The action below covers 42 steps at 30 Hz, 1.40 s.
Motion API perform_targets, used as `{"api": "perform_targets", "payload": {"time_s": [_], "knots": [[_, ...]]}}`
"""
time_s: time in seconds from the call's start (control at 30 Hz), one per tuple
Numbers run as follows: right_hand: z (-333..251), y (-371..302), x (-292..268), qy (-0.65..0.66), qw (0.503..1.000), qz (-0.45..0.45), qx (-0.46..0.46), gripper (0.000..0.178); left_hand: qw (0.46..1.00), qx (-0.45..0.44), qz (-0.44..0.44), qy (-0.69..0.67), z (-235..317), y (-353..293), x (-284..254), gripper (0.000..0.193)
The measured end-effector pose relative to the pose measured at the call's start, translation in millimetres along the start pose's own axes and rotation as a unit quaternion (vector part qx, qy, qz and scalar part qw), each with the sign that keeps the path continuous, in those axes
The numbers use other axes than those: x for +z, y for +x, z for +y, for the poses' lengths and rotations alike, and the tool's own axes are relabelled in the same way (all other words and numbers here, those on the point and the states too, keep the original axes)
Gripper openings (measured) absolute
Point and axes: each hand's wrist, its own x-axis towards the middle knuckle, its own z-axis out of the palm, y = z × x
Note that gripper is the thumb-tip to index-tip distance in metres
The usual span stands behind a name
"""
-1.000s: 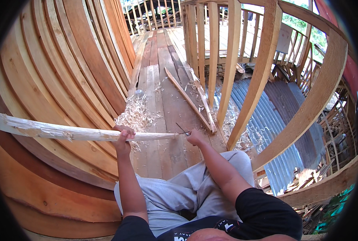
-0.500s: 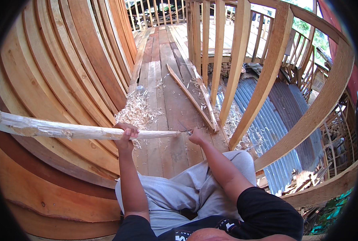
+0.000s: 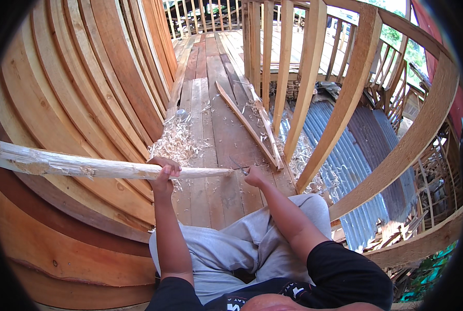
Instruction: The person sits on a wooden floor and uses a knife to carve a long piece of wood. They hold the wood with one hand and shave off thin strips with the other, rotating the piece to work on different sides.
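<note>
A long, pale wooden pole (image 3: 101, 170), stripped and tapering to a narrow tip, lies crosswise in front of me and runs out past the left edge. My left hand (image 3: 166, 170) is wrapped round it partway along, thumb on the near side. At the tip, my right hand (image 3: 252, 177) is closed on a knife (image 3: 238, 165); its thin dark blade points up and left, beside the pole's end. The fingers hide the knife's handle. Whether the blade touches the wood, I cannot tell.
Curled wood shavings (image 3: 178, 139) are heaped by the plank wall (image 3: 94, 78) on the left. Two wood strips (image 3: 247, 124) lie on the board floor (image 3: 210, 98). A slatted wooden railing (image 3: 340, 98) rises at right, above corrugated metal sheets (image 3: 345, 155). A small pale round object (image 3: 181, 113) stands by the shavings.
The pole and my left hand have shifted up very slightly. My right hand keeps its hold on the knife near the tip.
</note>
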Motion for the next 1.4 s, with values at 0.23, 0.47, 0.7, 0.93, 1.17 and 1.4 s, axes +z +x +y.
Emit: {"api": "perform_targets", "payload": {"time_s": [0.23,0.47,0.7,0.93,1.17,1.4], "knots": [[15,10,5,-0.007,1.000,0.003,0.016,0.026,1.000,0.003,-0.005,-0.010,-3,2,4,0.030],[-27,-12,-20,0.022,1.000,-0.011,0.017,0.022,1.000,-0.001,-0.004,-0.006,-2,2,2,0.029],[-84,-50,-67,0.174,0.982,-0.061,-0.047,0.032,1.000,-0.001,-0.006,-0.003,-3,1,-3,0.026],[-67,-59,-38,0.105,0.991,-0.052,-0.070,0.025,1.000,0.000,0.015,0.000,2,3,3,0.022],[-75,-30,-11,0.102,0.992,-0.072,-0.013,0.023,1.000,0.010,0.009,0.015,-1,7,2,0.023],[-72,-28,-11,0.310,0.933,-0.183,0.007,0.018,0.999,0.018,-0.003,0.051,-5,8,4,0.020]]}}
